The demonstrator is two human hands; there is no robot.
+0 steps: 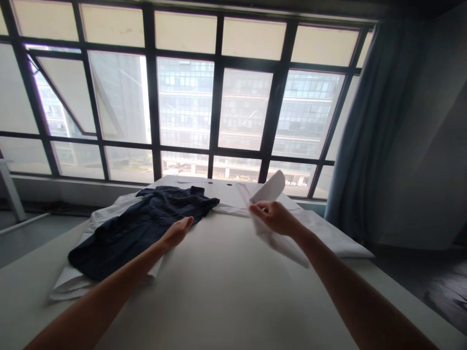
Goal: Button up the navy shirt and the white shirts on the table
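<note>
Working left to right from my remote seat, I first see a white cloth (71, 287) sticking out beyond and to the left of the left hand, under a crumpled navy garment (134, 233). The garment's long axis runs diagonally, from its low end left of that hand up to its far end ahead of it. The left hand (176, 232) is much the nearer hand to it, lying open and palm down, fingers pointing up and to the right at its edge; I cannot tell whether they touch it or sit just beside it. The hands are well apart, with bare white table (222, 287) between them. The right hand (272, 218) is closed in a pinch on white fabric (279, 241), which hangs below it, while a curved white flap (269, 188) stands up just ahead. A band of white runs from that hand toward the navy garment, though I cannot tell whether it is all one piece with the cloth underneath.
</note>
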